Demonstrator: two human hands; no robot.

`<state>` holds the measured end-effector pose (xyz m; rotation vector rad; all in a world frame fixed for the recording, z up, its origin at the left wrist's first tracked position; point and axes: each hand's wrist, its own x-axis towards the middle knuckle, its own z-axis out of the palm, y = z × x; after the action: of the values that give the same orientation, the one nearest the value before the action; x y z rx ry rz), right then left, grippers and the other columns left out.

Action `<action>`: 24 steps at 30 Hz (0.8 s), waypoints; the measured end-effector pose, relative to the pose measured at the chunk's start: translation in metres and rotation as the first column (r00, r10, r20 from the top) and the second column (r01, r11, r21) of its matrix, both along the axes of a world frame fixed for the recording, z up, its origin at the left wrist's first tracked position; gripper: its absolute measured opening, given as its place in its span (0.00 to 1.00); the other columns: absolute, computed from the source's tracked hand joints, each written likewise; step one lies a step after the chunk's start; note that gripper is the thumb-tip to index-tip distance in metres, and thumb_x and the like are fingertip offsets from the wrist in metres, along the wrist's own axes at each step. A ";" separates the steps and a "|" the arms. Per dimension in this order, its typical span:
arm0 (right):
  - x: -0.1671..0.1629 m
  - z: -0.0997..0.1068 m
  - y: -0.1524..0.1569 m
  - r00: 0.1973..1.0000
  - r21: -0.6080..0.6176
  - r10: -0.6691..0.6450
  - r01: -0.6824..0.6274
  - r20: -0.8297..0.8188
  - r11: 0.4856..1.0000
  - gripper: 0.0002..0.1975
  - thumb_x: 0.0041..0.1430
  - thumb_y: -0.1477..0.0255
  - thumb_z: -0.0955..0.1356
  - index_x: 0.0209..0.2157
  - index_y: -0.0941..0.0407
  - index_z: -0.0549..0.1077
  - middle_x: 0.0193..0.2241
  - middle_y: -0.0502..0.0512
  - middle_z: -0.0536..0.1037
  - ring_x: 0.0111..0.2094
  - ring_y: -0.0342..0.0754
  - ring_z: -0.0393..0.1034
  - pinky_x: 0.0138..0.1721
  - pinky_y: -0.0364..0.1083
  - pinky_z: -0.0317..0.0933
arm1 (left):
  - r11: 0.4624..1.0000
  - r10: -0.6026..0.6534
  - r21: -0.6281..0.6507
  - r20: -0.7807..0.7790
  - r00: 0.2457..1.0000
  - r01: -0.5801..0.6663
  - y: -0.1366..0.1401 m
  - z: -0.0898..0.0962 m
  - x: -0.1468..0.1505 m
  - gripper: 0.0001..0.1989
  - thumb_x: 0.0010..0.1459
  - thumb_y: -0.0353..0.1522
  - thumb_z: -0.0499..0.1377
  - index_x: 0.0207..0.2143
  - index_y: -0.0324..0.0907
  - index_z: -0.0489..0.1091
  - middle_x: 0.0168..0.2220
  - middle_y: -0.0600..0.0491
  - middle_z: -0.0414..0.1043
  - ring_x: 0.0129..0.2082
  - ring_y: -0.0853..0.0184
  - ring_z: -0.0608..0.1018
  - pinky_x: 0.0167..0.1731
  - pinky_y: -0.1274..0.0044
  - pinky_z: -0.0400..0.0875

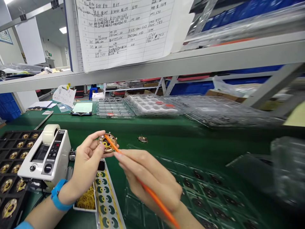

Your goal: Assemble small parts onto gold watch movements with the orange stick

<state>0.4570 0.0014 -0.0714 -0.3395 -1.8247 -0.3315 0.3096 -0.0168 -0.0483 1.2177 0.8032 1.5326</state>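
My left hand point(88, 159) is closed on the edge of a round gold-rimmed watch movement point(112, 140), with a yellow piece showing on its face. Held like a pen, a slim orange tool point(157, 198) rests in my right hand point(152, 176). Its tip reaches over the upper part of the movement; whether it touches cannot be made out. Below my left hand lies a sheet point(106, 200) with rows of yellow cut-out pieces. Beside that sheet, a white box point(86, 210) holds thin yellow scraps.
At left stand a tape dispenser point(47, 156) and a black tray point(16, 143) of gold round parts. A small metal part point(142, 139) lies beyond my hands. Clear trays point(152, 106) line the back, and another clear tray point(197, 184) with dark parts lies right. A shelf bar point(152, 71) crosses above.
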 end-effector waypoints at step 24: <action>0.026 0.015 -0.014 0.936 -0.333 -0.007 -0.118 -0.351 0.935 0.14 0.70 0.74 0.58 0.32 0.55 0.72 0.32 0.55 0.73 0.34 0.49 0.70 0.34 0.49 0.63 | 0.964 -0.134 -0.232 -0.017 0.991 0.127 -0.003 0.009 -0.002 0.20 0.47 0.22 0.62 0.45 0.37 0.76 0.34 0.50 0.83 0.35 0.61 0.85 0.32 0.79 0.80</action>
<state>0.4829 -0.0122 -0.0564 -0.5551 -1.5322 0.0983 0.3074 -0.0197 -0.0394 1.1033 0.8787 1.2774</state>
